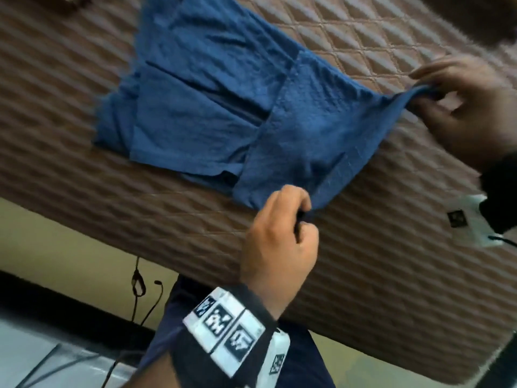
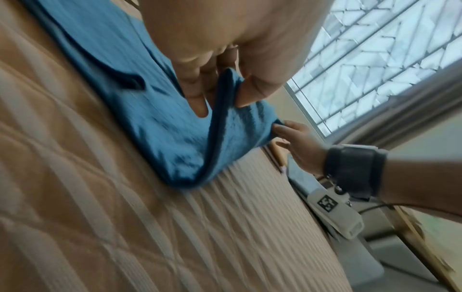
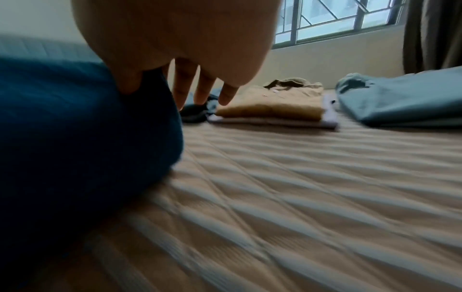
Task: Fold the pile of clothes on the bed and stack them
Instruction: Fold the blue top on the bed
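A blue garment (image 1: 209,88) lies partly folded on the brown quilted bed (image 1: 391,247), its sides turned in over the middle. My left hand (image 1: 303,215) pinches the near corner of its hem, and my right hand (image 1: 419,91) pinches the far corner, so the end is lifted and stretched between them. The left wrist view shows thumb and fingers of the left hand (image 2: 225,89) closed on the dark hem of the garment (image 2: 162,128), with the right hand (image 2: 282,128) beyond. The right hand (image 3: 145,83) holds a fold of the garment (image 3: 75,128).
A folded tan shirt (image 3: 275,102) lies on a pale lilac piece (image 3: 325,122) farther along the bed. An unfolded teal garment (image 3: 400,98) and a dark item (image 3: 195,114) lie beside them. The bed's near edge and floor cables (image 1: 140,289) are by my legs. Window (image 3: 337,17) behind.
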Demonstrator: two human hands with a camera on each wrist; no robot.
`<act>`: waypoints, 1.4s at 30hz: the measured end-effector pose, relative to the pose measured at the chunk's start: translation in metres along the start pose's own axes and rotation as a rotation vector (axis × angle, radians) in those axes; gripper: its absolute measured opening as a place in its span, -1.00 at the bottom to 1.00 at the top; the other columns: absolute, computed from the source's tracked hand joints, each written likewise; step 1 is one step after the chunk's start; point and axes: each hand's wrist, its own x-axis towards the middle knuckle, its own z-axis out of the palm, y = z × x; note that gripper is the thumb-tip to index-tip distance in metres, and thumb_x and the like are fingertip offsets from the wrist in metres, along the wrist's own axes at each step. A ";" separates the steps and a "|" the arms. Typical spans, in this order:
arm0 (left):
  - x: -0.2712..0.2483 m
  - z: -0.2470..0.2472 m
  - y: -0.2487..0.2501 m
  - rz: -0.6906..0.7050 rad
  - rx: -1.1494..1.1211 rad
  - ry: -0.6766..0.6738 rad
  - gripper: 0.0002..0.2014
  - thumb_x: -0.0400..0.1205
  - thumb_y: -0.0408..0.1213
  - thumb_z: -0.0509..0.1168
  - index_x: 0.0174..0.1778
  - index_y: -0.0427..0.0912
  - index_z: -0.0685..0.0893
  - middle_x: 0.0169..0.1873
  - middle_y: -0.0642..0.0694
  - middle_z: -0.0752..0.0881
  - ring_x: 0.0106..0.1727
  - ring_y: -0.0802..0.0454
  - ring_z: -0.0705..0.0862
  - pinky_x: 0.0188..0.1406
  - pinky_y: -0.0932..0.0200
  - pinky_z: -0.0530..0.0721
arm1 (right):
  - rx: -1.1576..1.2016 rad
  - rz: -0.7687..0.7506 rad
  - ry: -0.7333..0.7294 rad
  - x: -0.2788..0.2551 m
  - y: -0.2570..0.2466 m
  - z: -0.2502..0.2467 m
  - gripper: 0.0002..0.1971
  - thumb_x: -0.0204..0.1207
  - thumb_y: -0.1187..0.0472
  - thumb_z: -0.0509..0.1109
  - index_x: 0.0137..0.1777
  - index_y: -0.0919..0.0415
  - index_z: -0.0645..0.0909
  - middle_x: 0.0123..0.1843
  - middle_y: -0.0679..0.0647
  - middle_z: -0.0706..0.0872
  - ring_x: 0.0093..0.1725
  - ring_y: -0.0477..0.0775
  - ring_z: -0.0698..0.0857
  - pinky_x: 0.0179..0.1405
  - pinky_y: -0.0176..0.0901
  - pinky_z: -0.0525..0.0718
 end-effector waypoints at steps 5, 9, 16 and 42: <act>0.036 -0.088 -0.044 -0.203 -0.225 0.214 -0.66 0.44 -0.49 0.34 -0.09 0.10 0.54 -0.18 0.31 0.63 -0.16 0.32 0.62 -0.05 0.46 0.52 | 0.268 0.141 0.117 0.089 -0.107 0.025 -0.97 0.70 0.05 0.24 0.02 -0.07 0.48 -0.12 -0.20 0.51 -0.14 -0.33 0.48 -0.05 -0.44 0.44; 0.075 -0.142 -0.098 -0.313 -0.230 0.322 -0.67 0.47 -0.43 0.35 -0.05 0.13 0.55 -0.18 0.25 0.67 -0.18 0.24 0.67 -0.06 0.32 0.61 | 0.267 0.113 0.131 0.167 -0.175 0.076 -0.85 0.71 0.06 0.18 -0.01 0.13 0.43 -0.28 -0.13 0.35 -0.25 -0.18 0.32 -0.18 -0.44 0.33; 0.111 -0.172 -0.162 -0.439 -0.235 0.331 -0.70 0.47 -0.39 0.34 -0.08 0.17 0.59 -0.18 0.07 0.70 -0.23 0.09 0.70 -0.16 -0.05 0.76 | 0.013 0.199 -0.173 0.240 -0.199 0.140 -0.65 0.73 -0.08 0.15 0.18 0.24 0.46 0.02 0.30 0.64 0.05 0.37 0.59 -0.16 -0.05 0.30; 0.126 -0.101 -0.153 -0.499 0.758 0.022 0.05 0.57 0.54 -0.16 0.75 -0.25 -0.09 0.75 -0.21 -0.03 0.75 -0.21 -0.06 0.52 -0.63 -0.15 | -0.536 -0.234 -0.519 0.231 -0.131 0.130 -0.14 0.52 -0.54 -0.22 0.74 -0.11 -0.15 0.78 -0.08 -0.10 0.75 0.23 -0.16 0.55 0.60 -0.26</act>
